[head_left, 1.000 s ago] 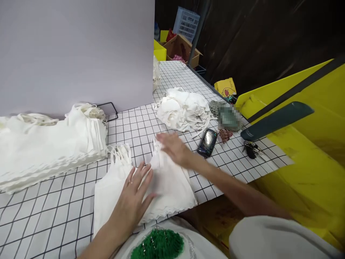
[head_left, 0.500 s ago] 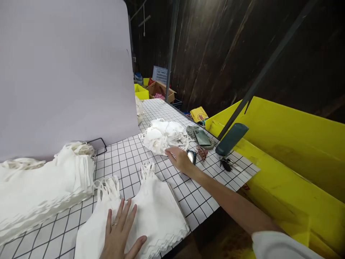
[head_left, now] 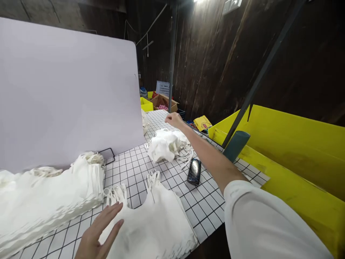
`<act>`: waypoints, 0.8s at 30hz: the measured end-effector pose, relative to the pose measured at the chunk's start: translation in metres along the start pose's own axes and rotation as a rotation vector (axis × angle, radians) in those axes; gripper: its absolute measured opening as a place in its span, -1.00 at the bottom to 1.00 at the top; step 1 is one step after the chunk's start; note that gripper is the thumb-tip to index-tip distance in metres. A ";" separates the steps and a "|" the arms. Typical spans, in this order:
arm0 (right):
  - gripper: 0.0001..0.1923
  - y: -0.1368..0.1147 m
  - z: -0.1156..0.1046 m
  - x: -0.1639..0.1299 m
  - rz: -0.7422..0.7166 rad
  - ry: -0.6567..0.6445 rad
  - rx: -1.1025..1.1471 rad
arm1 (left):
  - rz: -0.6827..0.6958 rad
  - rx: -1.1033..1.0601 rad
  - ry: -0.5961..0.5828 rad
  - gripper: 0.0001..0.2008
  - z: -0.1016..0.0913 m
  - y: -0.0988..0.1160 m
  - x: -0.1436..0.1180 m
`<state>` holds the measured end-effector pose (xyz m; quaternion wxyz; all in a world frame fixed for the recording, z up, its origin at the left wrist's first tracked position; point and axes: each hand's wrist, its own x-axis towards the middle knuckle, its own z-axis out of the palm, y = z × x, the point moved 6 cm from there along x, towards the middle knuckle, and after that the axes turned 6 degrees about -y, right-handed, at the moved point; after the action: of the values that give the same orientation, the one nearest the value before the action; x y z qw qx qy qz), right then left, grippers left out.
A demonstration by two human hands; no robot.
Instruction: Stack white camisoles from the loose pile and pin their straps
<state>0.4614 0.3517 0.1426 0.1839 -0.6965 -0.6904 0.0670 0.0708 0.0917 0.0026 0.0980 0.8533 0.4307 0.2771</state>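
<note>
Left hand (head_left: 98, 232) flat and open, fingers spread, resting on the near stack of white strappy fabric garments (head_left: 153, 223) at the front edge of the black-gridded white table (head_left: 129, 162). Right hand (head_left: 175, 119) stretched far forward, empty, fingers loosely open, hovering just beyond the crumpled heap of white fabric pieces (head_left: 165, 147). Dark glossy phone (head_left: 194, 171) lying between heap and near stack. Taller pile of folded white garments (head_left: 45, 194) at left, before the pale upright board (head_left: 67, 93).

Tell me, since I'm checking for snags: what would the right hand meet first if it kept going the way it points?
Probably nothing soon: the right hand points past the loose white pile over bare gridded table; depth is unclear.
</note>
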 end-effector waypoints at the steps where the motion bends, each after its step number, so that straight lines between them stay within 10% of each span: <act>1: -0.74 -0.002 0.000 0.000 0.005 -0.025 -0.004 | -0.012 -0.022 0.010 -0.57 -0.001 0.005 0.007; 8: -0.66 0.002 0.088 -0.059 0.050 -0.194 0.059 | 0.119 -0.125 0.034 -0.61 0.002 0.052 0.034; 16: -0.69 0.009 -0.009 -0.003 0.091 -0.009 0.221 | -0.098 -0.250 -0.053 -0.76 -0.012 0.028 0.041; 24: -0.63 0.009 0.074 -0.075 0.202 -0.128 0.334 | 0.065 -0.376 -0.020 -0.76 -0.012 0.067 0.047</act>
<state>0.4416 0.2895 0.0590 0.2450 -0.7162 -0.6068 0.2424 0.1323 0.0874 0.0577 0.2509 0.8361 0.3426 0.3472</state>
